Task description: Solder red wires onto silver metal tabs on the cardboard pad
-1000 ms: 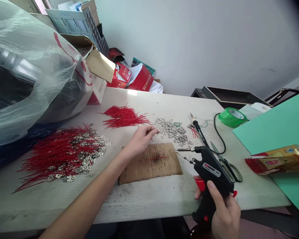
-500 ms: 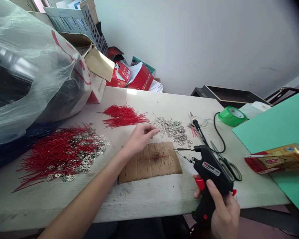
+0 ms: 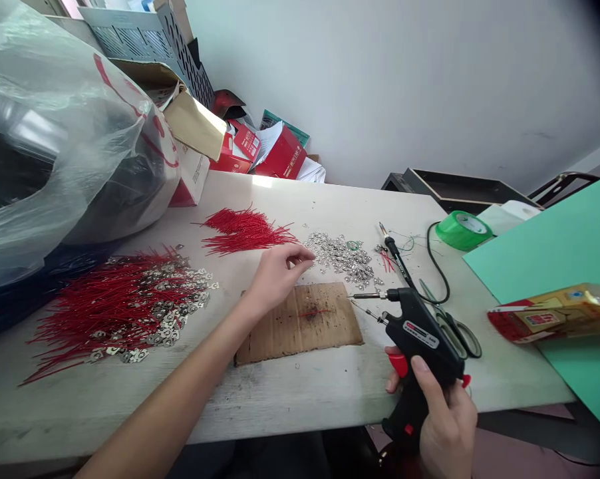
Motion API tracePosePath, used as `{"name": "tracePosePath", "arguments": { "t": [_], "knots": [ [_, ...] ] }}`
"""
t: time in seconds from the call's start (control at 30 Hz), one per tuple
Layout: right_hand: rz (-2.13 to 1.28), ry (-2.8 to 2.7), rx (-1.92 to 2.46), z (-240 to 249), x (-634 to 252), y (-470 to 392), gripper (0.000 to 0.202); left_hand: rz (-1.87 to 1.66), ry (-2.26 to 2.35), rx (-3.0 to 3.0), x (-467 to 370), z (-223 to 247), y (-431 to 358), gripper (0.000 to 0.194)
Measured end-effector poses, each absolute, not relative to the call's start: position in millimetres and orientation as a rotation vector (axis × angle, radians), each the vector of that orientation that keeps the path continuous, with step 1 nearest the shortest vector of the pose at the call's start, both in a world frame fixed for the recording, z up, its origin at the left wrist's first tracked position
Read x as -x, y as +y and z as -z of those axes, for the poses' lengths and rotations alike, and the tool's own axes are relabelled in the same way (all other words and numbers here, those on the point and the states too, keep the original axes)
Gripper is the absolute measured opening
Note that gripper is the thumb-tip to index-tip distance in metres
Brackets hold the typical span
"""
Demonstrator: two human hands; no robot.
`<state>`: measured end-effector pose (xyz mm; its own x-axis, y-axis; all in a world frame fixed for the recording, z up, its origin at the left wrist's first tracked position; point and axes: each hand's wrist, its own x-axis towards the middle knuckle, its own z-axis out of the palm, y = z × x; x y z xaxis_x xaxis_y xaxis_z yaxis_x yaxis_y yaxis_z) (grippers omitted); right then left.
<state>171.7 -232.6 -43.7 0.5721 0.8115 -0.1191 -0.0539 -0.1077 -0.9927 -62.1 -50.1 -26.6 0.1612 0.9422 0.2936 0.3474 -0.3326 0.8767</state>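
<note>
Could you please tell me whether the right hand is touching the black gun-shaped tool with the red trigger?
Touching. The head view shows the right hand wrapped around the black gun-shaped tool, its thumb lying against the tool's body.

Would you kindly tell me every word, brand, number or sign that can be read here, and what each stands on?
No text can be read with certainty.
Black soldering gun: label too small and blurred.
Black soldering iron: handle print too small.
Red box: pale print too small.
Yellow-and-red packet: label blurred.
Plastic bag: red markings, unreadable.
</note>
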Motion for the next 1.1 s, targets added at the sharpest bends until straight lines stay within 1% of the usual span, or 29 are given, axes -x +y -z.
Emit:
{"name": "tracePosePath", "arguments": {
  "t": [0.37, 0.5, 0.67, 0.83, 0.93, 1.03, 1.1],
  "knots": [
    [-0.848, -0.707, 1.496, 52, -179, -233, 0.044, -1.016, 1.156, -1.801, 60, 23, -55, 0.014],
    [-0.847, -0.684, 1.503, 48, -176, -232, 0.042, -0.884, 1.017, -1.923, 58, 22, -61, 0.022],
    [-0.789, -0.657, 1.505, 43, -172, -232, 0.044, -0.712, 0.930, -2.092, 54, 20, -67, 0.021],
    [-0.709, -0.632, 1.497, 40, -168, -231, 0.039, -0.595, 0.877, -2.175, 51, 16, -71, 0.028],
    [-0.689, -0.579, 1.495, 39, -167, -229, 0.038, -0.579, 0.859, -2.228, 50, 14, -73, 0.026],
    [-0.695, -0.556, 1.492, 39, -166, -229, 0.042, -0.582, 0.861, -2.228, 46, 16, -74, 0.022],
    [-0.713, -0.569, 1.491, 40, -167, -229, 0.044, -0.580, 0.869, -2.201, 43, 19, -75, 0.024]
  ]
}}
